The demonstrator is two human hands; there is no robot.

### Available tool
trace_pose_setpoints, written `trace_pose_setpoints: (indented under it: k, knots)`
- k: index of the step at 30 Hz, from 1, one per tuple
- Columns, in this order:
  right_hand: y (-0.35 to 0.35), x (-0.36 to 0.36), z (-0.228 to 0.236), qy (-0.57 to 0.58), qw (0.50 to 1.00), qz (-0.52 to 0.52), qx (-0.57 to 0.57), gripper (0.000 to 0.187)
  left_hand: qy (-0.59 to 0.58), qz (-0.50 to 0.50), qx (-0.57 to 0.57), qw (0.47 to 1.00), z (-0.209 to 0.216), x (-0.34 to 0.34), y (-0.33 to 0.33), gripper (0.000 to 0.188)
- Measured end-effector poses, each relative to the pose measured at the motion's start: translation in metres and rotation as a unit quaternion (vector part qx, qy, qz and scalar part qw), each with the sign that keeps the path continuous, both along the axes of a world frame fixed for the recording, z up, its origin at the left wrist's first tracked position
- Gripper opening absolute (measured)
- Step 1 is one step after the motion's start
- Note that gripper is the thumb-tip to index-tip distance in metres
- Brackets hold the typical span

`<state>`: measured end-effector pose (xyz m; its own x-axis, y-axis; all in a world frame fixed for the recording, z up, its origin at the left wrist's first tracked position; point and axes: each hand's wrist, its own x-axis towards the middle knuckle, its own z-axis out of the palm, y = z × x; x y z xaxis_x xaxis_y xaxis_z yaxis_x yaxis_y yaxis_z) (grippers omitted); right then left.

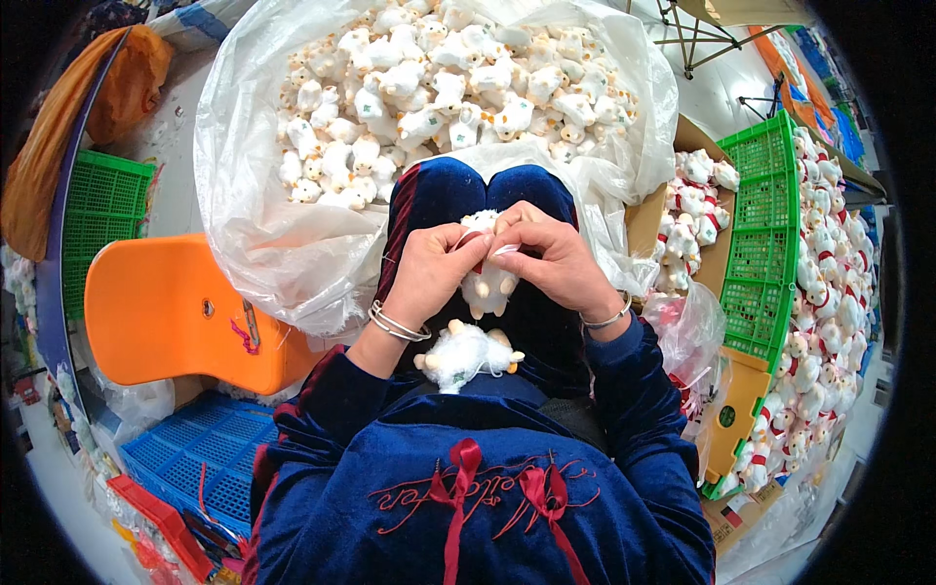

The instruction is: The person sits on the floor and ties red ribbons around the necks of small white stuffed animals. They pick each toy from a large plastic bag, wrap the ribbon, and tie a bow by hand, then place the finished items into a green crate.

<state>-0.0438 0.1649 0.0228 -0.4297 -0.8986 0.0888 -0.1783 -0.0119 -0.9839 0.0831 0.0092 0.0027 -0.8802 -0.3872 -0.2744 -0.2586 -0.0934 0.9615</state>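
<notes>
Between my knees a small white plush toy (488,289) is upright, its feet toward me. My left hand (429,268) is closed at the toy's neck, thumb and forefinger pinching a dark red ribbon (470,238). Close beside it my right hand (556,261) pinches at the same neck. A small white bit shows at its fingertips; whether that is a tag or a nail I cannot tell. The fingers partly hide the toy's head and the ribbon. A second white plush toy (463,355) lies on its side in my lap, touched by neither hand.
A large translucent plastic sack (283,249) full of white plush toys spreads beyond my knees. At left are an orange chair (166,312) and a blue crate (200,439). On the right, a cardboard box (648,224) and green crate (760,214) stand near many toys with red neck ribbons.
</notes>
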Motion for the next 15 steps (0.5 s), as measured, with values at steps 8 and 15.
trace_pose_setpoints:
  k: [8, 15]
  knots:
    - [-0.014, -0.005, 0.011, 0.041, 0.997, -0.006, 0.069, 0.012, 0.077, -0.100, -0.106, 0.986, 0.007, 0.005, -0.005, 0.015]
    - [-0.018, -0.007, 0.031, -0.162, 0.986, -0.041, 0.018, 0.020, 0.020, -0.030, -0.152, 0.988, -0.009, 0.001, 0.008, 0.011]
